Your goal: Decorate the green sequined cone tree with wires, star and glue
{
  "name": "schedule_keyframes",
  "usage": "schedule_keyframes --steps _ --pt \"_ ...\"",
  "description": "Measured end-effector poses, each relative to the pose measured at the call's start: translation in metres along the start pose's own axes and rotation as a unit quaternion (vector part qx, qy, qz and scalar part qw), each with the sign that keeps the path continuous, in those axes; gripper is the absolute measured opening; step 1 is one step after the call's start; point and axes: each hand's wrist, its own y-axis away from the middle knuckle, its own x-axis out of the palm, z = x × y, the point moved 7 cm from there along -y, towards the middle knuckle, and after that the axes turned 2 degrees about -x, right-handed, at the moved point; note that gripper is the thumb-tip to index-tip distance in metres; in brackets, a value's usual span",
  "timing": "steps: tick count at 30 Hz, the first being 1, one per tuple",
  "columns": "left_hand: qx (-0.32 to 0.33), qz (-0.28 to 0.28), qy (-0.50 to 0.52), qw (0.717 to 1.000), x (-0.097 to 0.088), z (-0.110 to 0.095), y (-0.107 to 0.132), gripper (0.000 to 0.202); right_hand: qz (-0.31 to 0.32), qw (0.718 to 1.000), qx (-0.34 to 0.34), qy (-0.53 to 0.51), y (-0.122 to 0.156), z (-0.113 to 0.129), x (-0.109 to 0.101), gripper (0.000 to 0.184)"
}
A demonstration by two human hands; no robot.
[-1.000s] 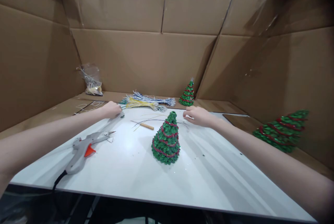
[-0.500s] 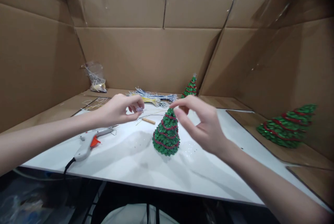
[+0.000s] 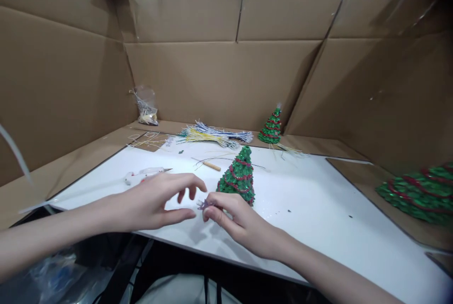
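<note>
Between the thumb and fingers of my right hand (image 3: 235,221) is a small clear, purplish star ornament (image 3: 202,205). My left hand (image 3: 166,200) is just left of it, thumb and fingers spread apart, holding nothing. Right behind my right hand stands a small green Christmas tree (image 3: 240,174) with red garland, upright on the white table (image 3: 304,190); its lower part is partly hidden by the hand. No star shows on its tip.
A glue gun (image 3: 145,174) lies behind my left hand. A wooden-handled tool (image 3: 211,166) and bundled wires (image 3: 215,134) lie farther back. A second tree (image 3: 272,127) stands at the rear, a third tree (image 3: 421,193) at right. Cardboard walls (image 3: 212,82) enclose the table.
The star ornament has passed from my left hand to my right. My right hand has left the tree's tip and come down in front of it. My left hand has opened. The view has shifted.
</note>
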Motion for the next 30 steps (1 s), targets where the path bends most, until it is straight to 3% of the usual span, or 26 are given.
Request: schedule_keyframes --steps 3,6,9,16,23,27,30 --pt "-0.147 -0.001 -0.109 0.983 -0.001 0.047 0.025 0.026 0.006 0.999 0.01 0.047 0.009 -0.012 0.0 0.029" --pt "-0.28 -0.001 -0.281 0.918 -0.006 0.093 0.058 0.038 -0.002 0.994 0.0 0.111 0.018 -0.02 -0.001 0.028" --pt "-0.364 0.005 -0.314 0.877 -0.004 0.12 0.086 0.05 0.017 0.985 -0.022 0.17 0.022 -0.023 0.003 0.026" --pt "-0.413 0.005 -0.249 0.876 0.007 0.137 0.097 0.064 0.022 0.97 -0.016 0.24 0.018 -0.032 0.002 0.025" --pt "-0.414 0.001 -0.165 0.895 0.009 0.155 0.097 0.053 0.016 0.97 -0.007 0.242 0.012 -0.046 -0.004 0.026" --pt "-0.423 -0.033 -0.096 0.9 0.008 0.167 0.105 0.052 0.032 0.971 -0.021 0.235 0.013 -0.045 -0.004 0.027" --pt "-0.427 -0.066 0.019 0.902 0.011 0.175 0.113 0.052 0.031 0.972 -0.027 0.23 0.015 -0.042 -0.005 0.028"
